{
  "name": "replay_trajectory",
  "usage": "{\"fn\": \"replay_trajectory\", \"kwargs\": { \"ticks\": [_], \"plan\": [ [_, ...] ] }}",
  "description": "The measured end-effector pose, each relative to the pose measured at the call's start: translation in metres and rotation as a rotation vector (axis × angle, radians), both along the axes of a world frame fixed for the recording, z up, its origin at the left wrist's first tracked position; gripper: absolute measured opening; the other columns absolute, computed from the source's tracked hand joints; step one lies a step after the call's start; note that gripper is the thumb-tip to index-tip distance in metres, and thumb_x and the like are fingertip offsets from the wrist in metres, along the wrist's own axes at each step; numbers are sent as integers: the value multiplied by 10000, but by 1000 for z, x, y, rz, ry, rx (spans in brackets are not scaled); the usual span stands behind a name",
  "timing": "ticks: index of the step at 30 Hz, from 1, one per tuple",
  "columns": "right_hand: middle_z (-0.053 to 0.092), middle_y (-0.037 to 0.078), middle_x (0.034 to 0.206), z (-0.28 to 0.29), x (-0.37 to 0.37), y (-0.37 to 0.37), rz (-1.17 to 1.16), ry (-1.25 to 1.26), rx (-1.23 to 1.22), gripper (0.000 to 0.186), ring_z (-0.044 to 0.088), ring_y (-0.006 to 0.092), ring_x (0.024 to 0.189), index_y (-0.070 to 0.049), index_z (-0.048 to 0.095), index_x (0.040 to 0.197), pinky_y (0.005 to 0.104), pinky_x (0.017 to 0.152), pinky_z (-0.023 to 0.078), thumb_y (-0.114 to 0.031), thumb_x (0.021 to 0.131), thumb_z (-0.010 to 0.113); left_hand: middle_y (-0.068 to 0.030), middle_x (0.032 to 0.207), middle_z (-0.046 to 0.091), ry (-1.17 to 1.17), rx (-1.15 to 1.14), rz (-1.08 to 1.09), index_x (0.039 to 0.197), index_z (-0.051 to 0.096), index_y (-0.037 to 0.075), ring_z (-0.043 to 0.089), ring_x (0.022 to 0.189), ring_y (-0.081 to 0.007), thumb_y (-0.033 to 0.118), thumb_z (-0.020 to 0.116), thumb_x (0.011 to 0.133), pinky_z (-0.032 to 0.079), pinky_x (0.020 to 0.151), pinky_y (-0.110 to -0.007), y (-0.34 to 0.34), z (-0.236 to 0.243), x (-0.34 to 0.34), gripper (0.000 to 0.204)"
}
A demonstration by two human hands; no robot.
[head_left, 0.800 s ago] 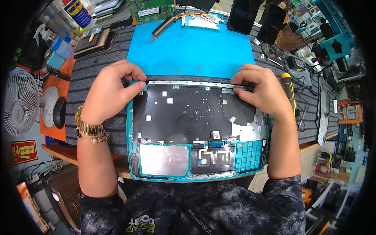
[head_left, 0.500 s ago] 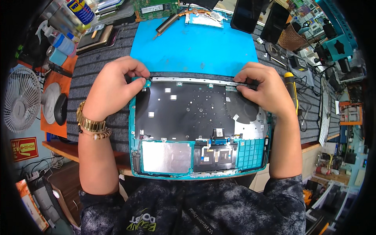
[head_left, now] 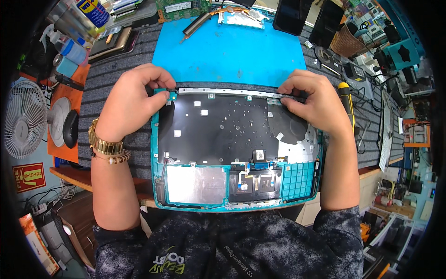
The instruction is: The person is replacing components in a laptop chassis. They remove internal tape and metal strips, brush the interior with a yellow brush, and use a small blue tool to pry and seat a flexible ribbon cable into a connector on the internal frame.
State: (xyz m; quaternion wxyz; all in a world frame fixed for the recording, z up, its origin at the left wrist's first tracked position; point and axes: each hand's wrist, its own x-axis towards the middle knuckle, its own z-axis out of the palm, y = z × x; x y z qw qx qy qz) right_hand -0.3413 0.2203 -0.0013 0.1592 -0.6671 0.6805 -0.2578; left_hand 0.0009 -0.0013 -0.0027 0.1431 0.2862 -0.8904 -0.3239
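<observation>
A teal laptop chassis (head_left: pixel 304 181), opened up with its inside facing me, lies flat at the near edge of the bench. A black sheet (head_left: pixel 200 135) covers its far half. Nearer me are a silver panel (head_left: pixel 197 183) and a black touchpad module (head_left: pixel 255 183). Along the far edge runs a silver strip (head_left: pixel 227 93). My left hand (head_left: pixel 137 100) pinches the far left corner beside the strip. My right hand (head_left: pixel 318 102) is closed on the far edge near the strip's right end. Fingers hide both gripped spots in part.
Beyond the chassis lies a blue mat (head_left: pixel 227 51) with a copper heat pipe (head_left: pixel 197 25) and a green circuit board (head_left: pixel 179 9) at its back. Two dark phones (head_left: pixel 291 16) stand at the back right. A yellow-and-black screwdriver (head_left: pixel 345 100) lies right; a white fan (head_left: pixel 25 118) stands left.
The whole view has shifted slightly. Both hands stay at the chassis's far edge, with only slight finger movement.
</observation>
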Motion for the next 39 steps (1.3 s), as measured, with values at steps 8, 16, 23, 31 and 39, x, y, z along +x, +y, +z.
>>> {"fn": "replay_trajectory", "kwargs": {
  "ticks": [8,16,23,31,39],
  "plan": [
    [745,76,973,-2,-1,0,1,-9,-1,192,728,206,876,-4,820,1067,338,764,588,12,882,868,-16,1034,738,5,-33,-31,1123,826,22,637,833,-112,54,798,927,525,760,-291,-5,-7,2,201],
    [759,86,986,1,1,0,-31,1,21,195,741,221,895,3,811,1051,346,785,592,18,865,868,-126,1025,793,8,-22,-10,1087,837,-20,728,943,-247,66,768,884,605,885,-383,-3,-3,2,231],
    [757,85,979,-1,0,-1,-10,57,-33,202,717,220,835,-23,834,1078,364,771,599,-43,883,885,-36,1080,753,43,-54,-39,1113,835,17,650,867,-139,50,783,907,544,780,-314,-7,-11,4,215],
    [746,52,946,5,-7,5,-126,85,-150,203,670,167,826,-12,844,1111,327,757,549,-121,946,884,-53,1071,755,52,-100,-70,1127,855,16,664,947,-174,55,802,910,582,869,-335,-11,-17,5,227],
    [725,-8,950,2,-34,34,-433,22,-528,133,608,65,832,-4,838,1160,250,769,495,-83,1056,814,-97,1033,779,57,-66,-76,1155,878,-12,717,899,-172,67,788,944,616,845,-335,-20,-12,10,243]
  ]
}}
